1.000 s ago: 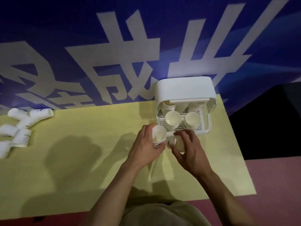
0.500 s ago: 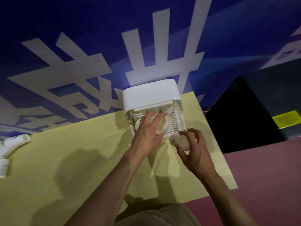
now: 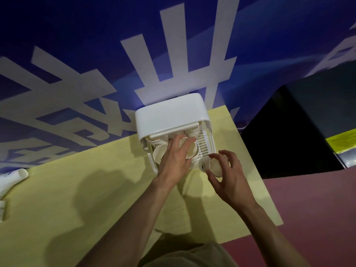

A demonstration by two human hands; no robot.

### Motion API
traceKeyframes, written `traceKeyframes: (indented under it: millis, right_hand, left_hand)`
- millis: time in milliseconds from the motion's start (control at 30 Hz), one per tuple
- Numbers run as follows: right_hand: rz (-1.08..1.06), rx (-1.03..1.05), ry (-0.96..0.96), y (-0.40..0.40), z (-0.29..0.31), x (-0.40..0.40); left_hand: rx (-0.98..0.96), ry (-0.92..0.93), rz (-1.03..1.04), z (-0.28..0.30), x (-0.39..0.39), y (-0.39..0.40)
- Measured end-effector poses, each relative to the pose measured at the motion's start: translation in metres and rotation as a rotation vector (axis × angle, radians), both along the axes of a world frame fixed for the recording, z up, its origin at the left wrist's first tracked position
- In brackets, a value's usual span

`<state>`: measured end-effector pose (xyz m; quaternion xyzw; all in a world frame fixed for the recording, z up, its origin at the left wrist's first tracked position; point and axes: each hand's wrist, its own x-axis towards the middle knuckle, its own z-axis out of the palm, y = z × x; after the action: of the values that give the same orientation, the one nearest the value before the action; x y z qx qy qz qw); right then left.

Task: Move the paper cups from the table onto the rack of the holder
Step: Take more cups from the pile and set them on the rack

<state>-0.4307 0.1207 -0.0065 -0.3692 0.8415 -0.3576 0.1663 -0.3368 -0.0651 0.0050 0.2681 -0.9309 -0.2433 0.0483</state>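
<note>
Head cam: left hand (image 3: 174, 158) gripped a cup (image 3: 189, 154) on the holder's rack (image 3: 204, 146); right hand (image 3: 227, 176) pinched another cup (image 3: 211, 165) near the desk (image 3: 96, 189) edge, bare slats beside.

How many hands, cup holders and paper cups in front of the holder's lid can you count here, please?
Hands: 2, left hand, right hand
Cup holder: 1
Paper cups: 3, front-left cup, cup beneath left fingers, held cup in right hand
Total: 6
</note>
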Motion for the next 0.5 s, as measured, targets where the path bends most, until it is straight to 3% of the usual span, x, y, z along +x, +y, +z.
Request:
traceKeyframes:
  millis: [500]
  right_hand:
    - [0.018,0.059,-0.054,-0.014,-0.024,-0.022]
  left_hand:
    - [0.098,-0.265,-0.039,-0.044,-0.027,-0.011]
